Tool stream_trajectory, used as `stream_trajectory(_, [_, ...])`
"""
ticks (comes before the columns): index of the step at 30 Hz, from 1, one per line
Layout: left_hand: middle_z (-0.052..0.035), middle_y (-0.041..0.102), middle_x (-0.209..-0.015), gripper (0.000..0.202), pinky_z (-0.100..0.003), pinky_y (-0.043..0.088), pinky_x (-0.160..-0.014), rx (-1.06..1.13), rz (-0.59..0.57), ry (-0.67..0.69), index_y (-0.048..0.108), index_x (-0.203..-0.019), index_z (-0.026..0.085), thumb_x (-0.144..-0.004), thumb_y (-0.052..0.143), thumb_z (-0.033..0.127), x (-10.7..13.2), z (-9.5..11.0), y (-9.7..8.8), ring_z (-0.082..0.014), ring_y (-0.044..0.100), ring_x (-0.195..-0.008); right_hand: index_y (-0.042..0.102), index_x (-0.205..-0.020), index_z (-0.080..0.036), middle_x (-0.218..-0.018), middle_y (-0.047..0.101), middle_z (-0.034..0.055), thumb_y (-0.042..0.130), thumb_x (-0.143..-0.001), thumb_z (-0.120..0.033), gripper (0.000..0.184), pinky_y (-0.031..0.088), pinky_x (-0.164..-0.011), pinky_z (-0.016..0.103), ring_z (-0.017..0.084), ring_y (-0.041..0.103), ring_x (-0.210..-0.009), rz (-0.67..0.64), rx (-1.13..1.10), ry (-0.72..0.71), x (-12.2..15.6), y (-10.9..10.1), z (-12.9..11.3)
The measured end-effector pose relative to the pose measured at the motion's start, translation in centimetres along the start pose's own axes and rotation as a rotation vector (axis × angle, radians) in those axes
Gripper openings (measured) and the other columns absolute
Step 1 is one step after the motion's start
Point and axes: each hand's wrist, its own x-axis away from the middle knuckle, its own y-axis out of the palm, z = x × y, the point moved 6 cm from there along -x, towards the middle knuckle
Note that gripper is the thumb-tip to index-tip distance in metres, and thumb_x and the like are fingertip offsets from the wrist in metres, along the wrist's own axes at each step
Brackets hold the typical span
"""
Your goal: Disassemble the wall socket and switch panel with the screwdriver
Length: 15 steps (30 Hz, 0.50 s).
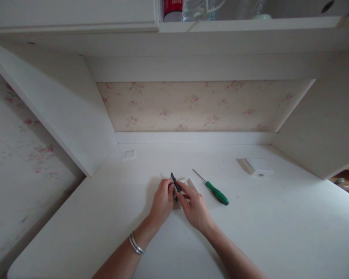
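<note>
The desktop (104,217) is presenting a smooth, white finish with a faint sheen. The screwdriver handle (217,193) is showing glossy green plastic; its shaft (199,175) is displaying bare metal. The dark piece (175,182) is appearing smooth, like plastic. The box (259,166) and the square frame (124,155) are exhibiting smooth white plastic. The bracelet (136,245) is reflecting light as polished metal. The wallpaper (180,104) is showing matt, printed paper.
</note>
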Motion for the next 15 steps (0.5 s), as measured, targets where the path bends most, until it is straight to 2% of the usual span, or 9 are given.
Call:
stream_trajectory(9, [-0.0048, 0.057, -0.096, 0.015, -0.032, 0.046, -0.08, 0.01, -0.025, -0.036, 0.051, -0.099, 0.02, -0.093, 0.038, 0.023, -0.09, -0.42, 0.21, -0.0178, 0.057, -0.088, 0.053, -0.126, -0.025, -0.103, 0.065, 0.0091, 0.046, -0.089, -0.03, 0.038, 0.053, -0.08, 0.04, 0.021, 0.063, -0.085, -0.013, 0.218, -0.086, 0.08, -0.17, -0.31])
stream_trajectory(15, [-0.0037, 0.057, -0.091, 0.016, -0.029, 0.046, -0.074, -0.018, -0.011, -0.028, 0.052, -0.096, 0.02, -0.093, 0.036, 0.024, -0.22, -0.45, 0.08, -0.0168, 0.057, -0.081, 0.054, -0.124, -0.023, -0.095, 0.068, 0.0068, 0.045, -0.09, -0.026, 0.035, 0.052, -0.076, 0.035, 0.02, 0.064, -0.083, -0.004, 0.312, -0.132, 0.1, -0.29, -0.72])
